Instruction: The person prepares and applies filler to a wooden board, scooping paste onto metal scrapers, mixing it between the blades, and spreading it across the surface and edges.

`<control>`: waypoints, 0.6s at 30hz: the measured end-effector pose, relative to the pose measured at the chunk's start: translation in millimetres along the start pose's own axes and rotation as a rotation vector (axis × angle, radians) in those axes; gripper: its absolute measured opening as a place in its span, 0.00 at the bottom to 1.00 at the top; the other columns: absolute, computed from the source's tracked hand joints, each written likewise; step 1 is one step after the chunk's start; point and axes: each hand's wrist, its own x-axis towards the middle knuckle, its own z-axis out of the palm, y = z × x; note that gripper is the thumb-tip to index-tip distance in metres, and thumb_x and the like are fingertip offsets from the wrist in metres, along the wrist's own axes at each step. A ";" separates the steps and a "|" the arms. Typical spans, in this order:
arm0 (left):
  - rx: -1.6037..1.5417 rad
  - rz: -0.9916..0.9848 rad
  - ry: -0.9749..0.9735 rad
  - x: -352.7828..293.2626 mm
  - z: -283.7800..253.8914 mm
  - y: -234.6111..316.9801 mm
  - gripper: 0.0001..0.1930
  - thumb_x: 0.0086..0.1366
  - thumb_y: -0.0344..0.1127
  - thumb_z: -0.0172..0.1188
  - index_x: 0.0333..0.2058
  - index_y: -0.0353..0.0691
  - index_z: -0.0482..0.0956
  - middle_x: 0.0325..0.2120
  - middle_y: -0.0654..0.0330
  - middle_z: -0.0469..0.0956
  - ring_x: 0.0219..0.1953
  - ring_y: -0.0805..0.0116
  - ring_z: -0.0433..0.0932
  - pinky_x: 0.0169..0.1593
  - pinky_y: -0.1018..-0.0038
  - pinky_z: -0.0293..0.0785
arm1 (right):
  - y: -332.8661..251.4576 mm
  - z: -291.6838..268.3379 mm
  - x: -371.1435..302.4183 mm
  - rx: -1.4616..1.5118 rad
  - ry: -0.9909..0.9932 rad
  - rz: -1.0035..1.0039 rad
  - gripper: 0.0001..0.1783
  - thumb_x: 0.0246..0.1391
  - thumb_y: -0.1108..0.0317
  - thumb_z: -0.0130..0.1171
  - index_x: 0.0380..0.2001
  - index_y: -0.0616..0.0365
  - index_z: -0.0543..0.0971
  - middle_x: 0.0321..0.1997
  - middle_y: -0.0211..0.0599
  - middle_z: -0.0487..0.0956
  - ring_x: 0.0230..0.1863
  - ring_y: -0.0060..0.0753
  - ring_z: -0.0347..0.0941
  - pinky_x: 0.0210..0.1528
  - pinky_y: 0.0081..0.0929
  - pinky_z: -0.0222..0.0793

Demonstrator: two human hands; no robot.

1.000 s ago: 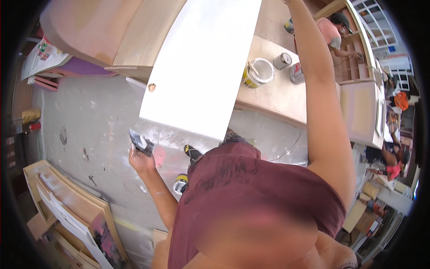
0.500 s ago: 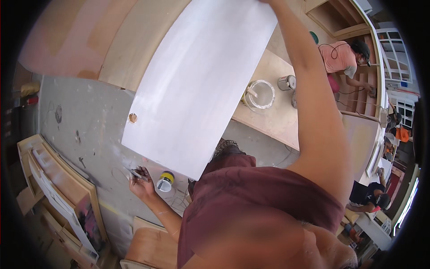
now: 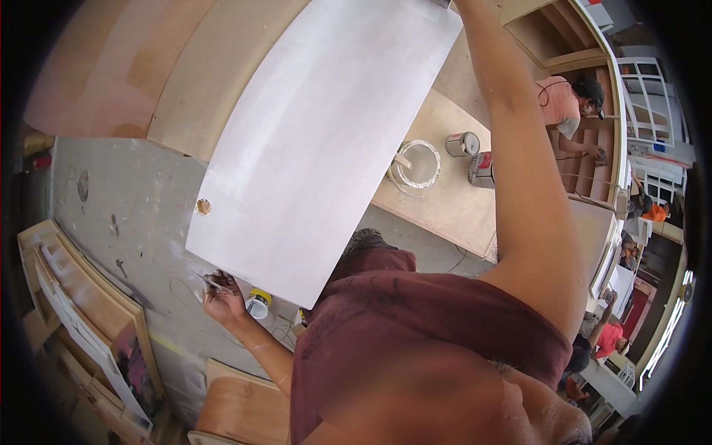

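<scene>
Workshop floor (image 3: 156, 222) is grey and paint-spotted. White panel (image 3: 297, 148) extends slantwise ahead of the person, with plywood (image 3: 196, 81) to its left and a bench (image 3: 452, 215) bearing a pail (image 3: 438, 167) and two tins (image 3: 457, 144) to its right. Left hand (image 3: 224, 300) grasps a flat tool (image 3: 211, 282). Change noted: half a second ago it was clear of the panel; it is now at the near edge, by the holed corner. Contact cannot be confirmed. Effect, as judged: the tool is within reach of the panel's face. Right hand (image 3: 463, 4), at the far end, is mostly cut off; its grip cannot be determined. Yellow can (image 3: 258, 303) is on the floor near the left hand.
</scene>
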 end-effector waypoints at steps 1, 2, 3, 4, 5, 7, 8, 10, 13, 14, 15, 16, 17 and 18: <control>-0.002 0.000 0.000 0.8 -2.9 0.3 0.11 0.65 0.36 0.49 0.34 0.36 0.79 0.29 0.56 0.81 0.37 0.60 0.79 0.46 0.64 0.77 | 0.2 0.7 3.5 -0.027 0.001 -0.008 0.22 0.44 0.70 0.52 0.45 0.50 0.81 0.44 0.46 0.81 0.43 0.45 0.78 0.48 0.37 0.72; -0.010 -0.010 -0.019 1.0 -5.7 1.1 0.11 0.65 0.36 0.49 0.33 0.36 0.79 0.30 0.56 0.81 0.38 0.60 0.79 0.46 0.64 0.77 | 0.3 2.4 7.4 -0.026 0.001 -0.011 0.22 0.44 0.70 0.52 0.45 0.50 0.81 0.44 0.46 0.81 0.43 0.45 0.78 0.48 0.37 0.72; -0.014 -0.027 -0.041 0.8 -2.7 0.4 0.11 0.65 0.36 0.49 0.33 0.36 0.79 0.30 0.56 0.81 0.38 0.60 0.79 0.46 0.64 0.77 | 7.7 4.0 8.4 -0.046 0.009 -0.041 0.22 0.43 0.69 0.52 0.44 0.51 0.81 0.44 0.47 0.81 0.43 0.46 0.78 0.48 0.37 0.72; -0.010 -0.028 -0.043 -0.1 0.3 0.5 0.11 0.65 0.36 0.49 0.33 0.36 0.79 0.30 0.56 0.81 0.38 0.60 0.79 0.46 0.64 0.77 | 14.0 6.9 9.9 -0.065 0.017 -0.073 0.21 0.43 0.69 0.52 0.44 0.52 0.81 0.44 0.47 0.81 0.43 0.48 0.77 0.48 0.38 0.72; -0.006 -0.025 -0.049 -1.7 3.1 0.8 0.12 0.65 0.36 0.49 0.33 0.36 0.79 0.30 0.56 0.81 0.38 0.60 0.79 0.47 0.64 0.76 | 19.1 10.8 11.9 -0.060 0.018 -0.069 0.21 0.43 0.69 0.52 0.44 0.52 0.81 0.44 0.47 0.81 0.43 0.48 0.77 0.48 0.38 0.72; -0.018 -0.039 -0.060 0.3 2.7 -1.3 0.12 0.65 0.36 0.49 0.33 0.36 0.79 0.30 0.57 0.81 0.38 0.60 0.79 0.47 0.63 0.76 | 31.6 7.6 15.9 -0.184 0.081 -0.150 0.19 0.43 0.67 0.52 0.40 0.55 0.82 0.43 0.47 0.81 0.44 0.52 0.76 0.48 0.39 0.72; -0.037 -0.065 -0.073 4.0 3.0 -3.0 0.12 0.65 0.35 0.48 0.33 0.36 0.79 0.30 0.56 0.81 0.38 0.60 0.79 0.47 0.63 0.76 | 38.2 3.2 16.5 -0.198 0.084 -0.144 0.19 0.43 0.67 0.52 0.40 0.55 0.82 0.43 0.47 0.81 0.44 0.52 0.76 0.48 0.39 0.72; -0.029 -0.081 -0.062 4.2 1.2 -2.7 0.12 0.65 0.35 0.48 0.33 0.36 0.79 0.29 0.56 0.81 0.39 0.60 0.79 0.47 0.63 0.75 | 29.4 22.3 6.1 -0.245 0.118 -0.103 0.16 0.45 0.66 0.51 0.36 0.57 0.82 0.40 0.48 0.81 0.44 0.54 0.76 0.49 0.41 0.72; 0.028 -0.179 -0.108 7.3 -1.7 -8.2 0.11 0.65 0.34 0.49 0.33 0.36 0.79 0.29 0.56 0.81 0.37 0.62 0.80 0.46 0.65 0.76 | 4.4 43.5 -18.9 -0.300 0.182 -0.149 0.14 0.48 0.66 0.49 0.35 0.55 0.82 0.39 0.47 0.81 0.45 0.51 0.76 0.48 0.42 0.73; -0.008 -0.171 -0.070 3.6 -9.4 -5.8 0.11 0.65 0.34 0.49 0.33 0.35 0.79 0.29 0.56 0.82 0.36 0.63 0.80 0.44 0.66 0.77 | -46.0 52.5 -32.2 -0.257 0.112 -0.103 0.14 0.49 0.67 0.49 0.35 0.54 0.82 0.40 0.47 0.81 0.45 0.50 0.77 0.48 0.43 0.73; -0.046 -0.176 -0.050 2.2 -13.3 -5.3 0.11 0.64 0.33 0.49 0.33 0.35 0.79 0.29 0.57 0.82 0.35 0.64 0.81 0.43 0.67 0.77 | -104.8 41.4 -69.1 -0.229 0.053 -0.043 0.14 0.49 0.67 0.48 0.35 0.53 0.82 0.40 0.46 0.81 0.45 0.48 0.77 0.47 0.43 0.73; -0.069 -0.178 -0.031 6.8 -9.5 -9.7 0.11 0.65 0.33 0.49 0.34 0.36 0.79 0.30 0.57 0.82 0.32 0.65 0.81 0.41 0.68 0.78 | -133.2 31.7 -105.3 -0.205 0.068 0.045 0.15 0.49 0.69 0.47 0.37 0.52 0.82 0.43 0.45 0.81 0.46 0.45 0.77 0.47 0.43 0.74; -0.064 -0.194 -0.040 10.5 -3.9 -13.0 0.11 0.65 0.33 0.49 0.34 0.36 0.79 0.30 0.57 0.82 0.32 0.65 0.81 0.41 0.68 0.78 | -152.3 38.3 -127.4 -0.198 0.040 0.073 0.18 0.48 0.72 0.47 0.42 0.52 0.81 0.44 0.46 0.80 0.47 0.47 0.77 0.48 0.42 0.73; -0.077 -0.193 -0.055 14.4 -0.5 -15.3 0.11 0.65 0.33 0.48 0.34 0.36 0.79 0.29 0.58 0.83 0.32 0.65 0.81 0.41 0.68 0.78 | -160.9 61.2 -146.0 -0.150 0.209 -0.017 0.14 0.55 0.62 0.50 0.37 0.55 0.82 0.34 0.44 0.83 0.36 0.41 0.80 0.37 0.41 0.75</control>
